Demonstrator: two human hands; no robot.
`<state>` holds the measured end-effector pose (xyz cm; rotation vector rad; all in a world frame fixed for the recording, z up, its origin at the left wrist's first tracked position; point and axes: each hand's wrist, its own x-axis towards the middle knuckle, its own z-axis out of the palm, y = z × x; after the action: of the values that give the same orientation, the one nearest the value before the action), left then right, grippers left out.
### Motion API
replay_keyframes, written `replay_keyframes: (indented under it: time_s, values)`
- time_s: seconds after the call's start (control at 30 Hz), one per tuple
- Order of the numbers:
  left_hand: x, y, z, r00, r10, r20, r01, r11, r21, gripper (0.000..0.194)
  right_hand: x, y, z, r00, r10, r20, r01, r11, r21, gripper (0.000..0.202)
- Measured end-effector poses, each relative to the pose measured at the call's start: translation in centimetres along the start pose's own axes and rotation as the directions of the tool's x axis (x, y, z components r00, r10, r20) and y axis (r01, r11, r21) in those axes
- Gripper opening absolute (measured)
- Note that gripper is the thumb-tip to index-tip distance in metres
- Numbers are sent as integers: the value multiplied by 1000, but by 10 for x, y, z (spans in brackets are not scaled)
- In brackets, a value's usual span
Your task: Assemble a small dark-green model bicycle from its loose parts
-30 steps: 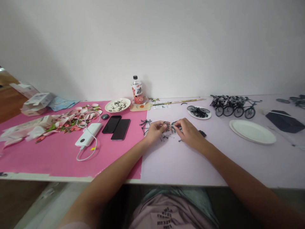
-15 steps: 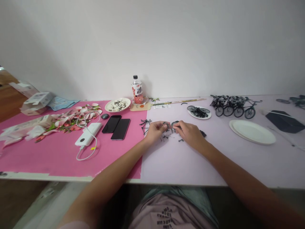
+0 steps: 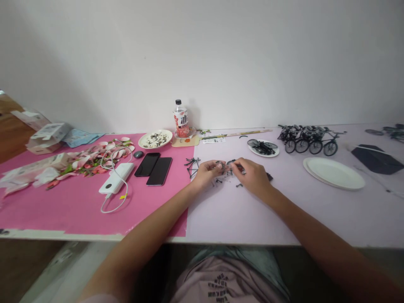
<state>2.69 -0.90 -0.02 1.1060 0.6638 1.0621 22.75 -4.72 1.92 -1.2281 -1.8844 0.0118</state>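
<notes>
Close together over the lilac part of the table, my left hand [image 3: 206, 173] and my right hand [image 3: 251, 175] face each other with bent, pinching fingers. My left thumb and fingers grip a small dark model bicycle part [image 3: 218, 162]; its exact shape is too small to tell. What my right fingertips pinch is mostly hidden. Small black pieces [image 3: 239, 185] are scattered beneath the hands. Just left of my left hand lies a thin black bicycle frame [image 3: 191, 165]. Beyond my right hand, a white plate [image 3: 274, 154] bears dark wheels and black parts.
Assembled model bicycles [image 3: 307, 141] stand in a row at the back right, behind white oval plates [image 3: 336, 174]. Two phones [image 3: 159, 171], a white power bank [image 3: 116, 178] with its cable and a pile of petals [image 3: 90, 158] occupy the pink left side. A bottle [image 3: 181, 122] stands behind.
My right fingers have shifted slightly beside the small part, their tips turned a little lower. My left hand keeps its grip almost unmoved. The view has tilted very slightly.
</notes>
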Motion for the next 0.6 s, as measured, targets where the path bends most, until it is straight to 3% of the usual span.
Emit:
replay_keyframes:
  time_s: [0.13,0.23,0.4,0.6]
  values:
    - [0,4,-1,999,-48,-7,47,993,-107,45,2,-2,-4,963,251,99,-269,904,333,40]
    - [-1,7,-1,998,-60,-16,57,988,-145,37,1,1,1,923,316,218,-382,808,448,47]
    - [-1,6,-1,999,-47,10,48,987,-156,36,-2,0,12,898,336,283,-439,718,540,61]
    - [1,2,-2,999,-19,35,23,993,-117,43,-3,-1,12,898,363,247,-439,737,514,60]
